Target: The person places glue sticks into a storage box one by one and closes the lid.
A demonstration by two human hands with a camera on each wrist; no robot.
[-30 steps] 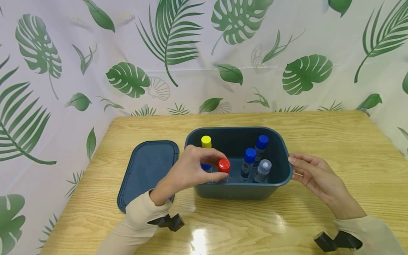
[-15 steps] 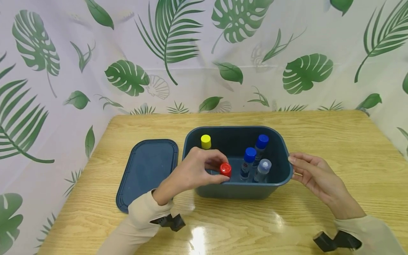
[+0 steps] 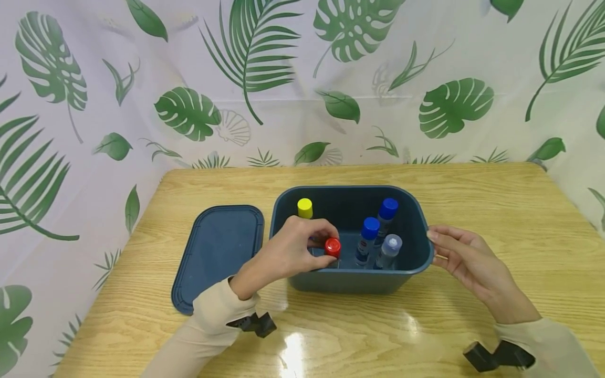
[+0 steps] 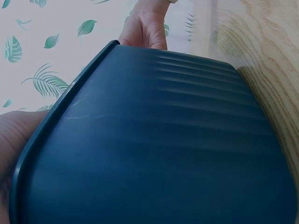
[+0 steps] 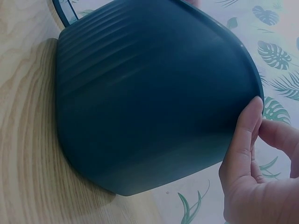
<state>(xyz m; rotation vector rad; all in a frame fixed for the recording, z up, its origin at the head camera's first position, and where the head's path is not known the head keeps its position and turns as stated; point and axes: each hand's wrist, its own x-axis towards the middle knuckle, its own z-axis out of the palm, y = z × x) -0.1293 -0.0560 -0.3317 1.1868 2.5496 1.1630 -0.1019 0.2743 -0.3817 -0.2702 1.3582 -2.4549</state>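
Note:
In the head view my left hand (image 3: 300, 244) reaches over the front rim of a dark blue plastic bin (image 3: 347, 282). Its thumb and fingers pinch a small bottle by its red cap (image 3: 333, 247), inside the bin's front left part; the body is mostly hidden. My right hand (image 3: 472, 268) holds the bin's right rim, thumb at the edge and fingers outside, as the right wrist view shows its fingers (image 5: 243, 140) there too. Towards the bin's right stand two clear bottles with blue caps (image 3: 371, 228) and one with a translucent cap (image 3: 392, 245). A yellow cap (image 3: 304, 207) shows at the back left.
The bin's dark blue lid (image 3: 222, 247) lies flat on the wooden table (image 3: 510, 199), left of the bin. Behind and to the sides hangs a white cloth (image 3: 279, 142) printed with green leaves. The bin's wall (image 4: 154, 130) fills most of the left wrist view.
My left hand has shifted slightly right with the red-capped bottle, which dipped and then rose a little. A blue cap seen under that hand earlier is now hidden. The right hand has stayed on the rim.

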